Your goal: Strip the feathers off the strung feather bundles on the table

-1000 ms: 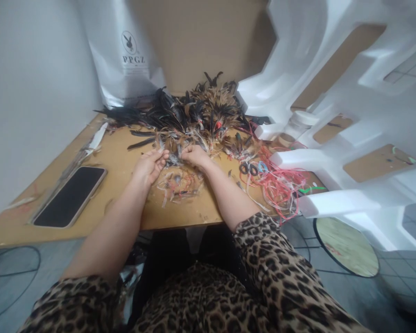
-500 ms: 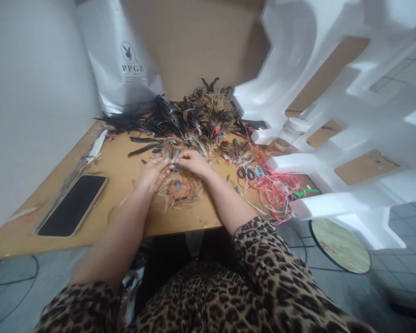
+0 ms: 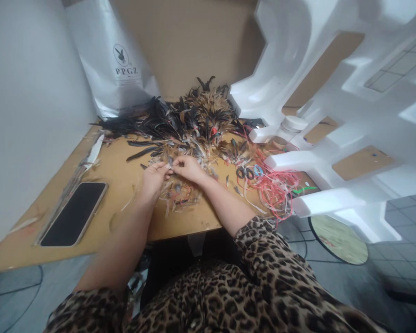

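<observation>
My left hand (image 3: 154,178) and my right hand (image 3: 190,169) meet over the middle of the table, fingers pinched close together. Between their fingertips is a small greyish feather (image 3: 169,161), partly hidden by the fingers. Just beyond them lies a large heap of black and brown feathers (image 3: 166,120), some in bundles with red ties. A smaller bundle of feathers (image 3: 238,151) rests to the right of my right hand. Under my wrists, loose feather scraps and bits of string (image 3: 180,196) are scattered.
A phone (image 3: 74,215) lies at the left. Dark-handled scissors (image 3: 245,173) and tangled pink string (image 3: 273,189) are on the right, beside white foam packing (image 3: 319,203). A lidded jar (image 3: 293,127) stands among the foam. A silvery bag (image 3: 125,92) leans at the back left.
My hands have come slightly closer together and a little towards me, still pinching. The view has tilted slightly; the things on the table appear unmoved.
</observation>
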{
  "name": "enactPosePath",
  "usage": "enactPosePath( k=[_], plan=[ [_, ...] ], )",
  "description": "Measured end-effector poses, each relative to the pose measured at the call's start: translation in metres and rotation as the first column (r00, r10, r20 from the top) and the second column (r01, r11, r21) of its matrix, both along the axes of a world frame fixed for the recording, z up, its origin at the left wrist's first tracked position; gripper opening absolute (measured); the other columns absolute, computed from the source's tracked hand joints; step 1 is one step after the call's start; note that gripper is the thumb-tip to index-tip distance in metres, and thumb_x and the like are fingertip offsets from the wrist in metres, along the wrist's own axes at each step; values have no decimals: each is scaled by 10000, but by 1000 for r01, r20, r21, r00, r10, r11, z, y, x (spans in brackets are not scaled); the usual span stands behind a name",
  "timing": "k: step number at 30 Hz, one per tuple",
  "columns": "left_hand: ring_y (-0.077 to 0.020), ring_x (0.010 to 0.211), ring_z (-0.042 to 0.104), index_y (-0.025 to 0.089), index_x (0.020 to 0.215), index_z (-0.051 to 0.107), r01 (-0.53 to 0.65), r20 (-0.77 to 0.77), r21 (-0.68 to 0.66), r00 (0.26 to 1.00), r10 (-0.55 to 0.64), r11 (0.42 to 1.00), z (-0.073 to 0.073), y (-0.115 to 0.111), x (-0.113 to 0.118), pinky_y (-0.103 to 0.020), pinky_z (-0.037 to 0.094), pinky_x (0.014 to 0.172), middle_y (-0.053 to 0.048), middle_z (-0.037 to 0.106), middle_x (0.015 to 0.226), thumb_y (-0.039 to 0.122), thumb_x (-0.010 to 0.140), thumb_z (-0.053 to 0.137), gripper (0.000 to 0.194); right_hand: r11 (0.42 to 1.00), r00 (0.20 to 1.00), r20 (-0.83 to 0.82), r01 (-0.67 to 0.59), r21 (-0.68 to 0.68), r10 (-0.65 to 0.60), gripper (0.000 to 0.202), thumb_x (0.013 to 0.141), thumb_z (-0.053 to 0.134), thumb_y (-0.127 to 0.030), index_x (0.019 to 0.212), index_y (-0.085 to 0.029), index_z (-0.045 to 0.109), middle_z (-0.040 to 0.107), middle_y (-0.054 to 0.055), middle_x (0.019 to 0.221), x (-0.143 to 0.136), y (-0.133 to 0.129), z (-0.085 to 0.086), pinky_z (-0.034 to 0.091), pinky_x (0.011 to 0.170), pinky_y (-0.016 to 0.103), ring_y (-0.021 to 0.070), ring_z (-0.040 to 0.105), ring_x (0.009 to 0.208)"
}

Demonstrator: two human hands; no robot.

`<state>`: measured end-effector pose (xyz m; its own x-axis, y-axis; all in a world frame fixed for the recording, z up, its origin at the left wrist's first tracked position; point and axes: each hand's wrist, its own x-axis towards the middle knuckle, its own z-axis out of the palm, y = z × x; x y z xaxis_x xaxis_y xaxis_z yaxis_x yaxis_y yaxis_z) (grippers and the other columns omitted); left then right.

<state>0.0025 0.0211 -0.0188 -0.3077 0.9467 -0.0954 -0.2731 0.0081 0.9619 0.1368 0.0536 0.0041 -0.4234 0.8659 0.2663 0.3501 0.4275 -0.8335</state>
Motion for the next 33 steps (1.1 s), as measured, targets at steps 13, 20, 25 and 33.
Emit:
enactPosePath(
  k=[13, 20, 25, 33],
  plan=[
    [-60, 498, 494, 154, 766, 627, -98, -226, 178, 964, 137, 979, -7, 0, -4, -165, 379, 501, 29, 595, 601, 227, 617, 693, 178, 853, 949, -311, -113, -509, -60, 264, 638, 665, -372, 631, -129, 561, 425, -83, 407, -5, -8, 7, 217, 411, 176, 26, 308, 375],
    [-51, 510, 490, 153, 735, 630, -108, -294, 212, 941, 169, 971, 6, -8, 3, -155, 392, 529, 35, 596, 597, 148, 636, 666, 106, 771, 916, -385, -162, -615, -114, 302, 642, 679, -383, 594, -145, 501, 411, -80, 387, -7, -2, -1, 199, 366, 163, 22, 295, 338],
    [-50, 470, 496, 149, 742, 620, -86, -180, 144, 977, 112, 986, 7, -6, 2, -149, 384, 470, 28, 603, 581, 176, 637, 680, 124, 782, 895, -423, -162, -602, -141, 300, 593, 708, -366, 630, -158, 496, 401, -94, 379, -7, -1, -3, 198, 380, 161, 26, 292, 347],
    [-80, 593, 629, 135, 762, 583, 66, 190, 3, 980, -65, 998, 11, -8, 2, -136, 439, 490, -18, 655, 707, 161, 654, 684, 150, 921, 909, -385, -2, -389, -160, 221, 618, 656, -325, 668, -119, 591, 551, -52, 585, -7, 0, -2, 353, 580, 172, 41, 439, 538]
  ],
)
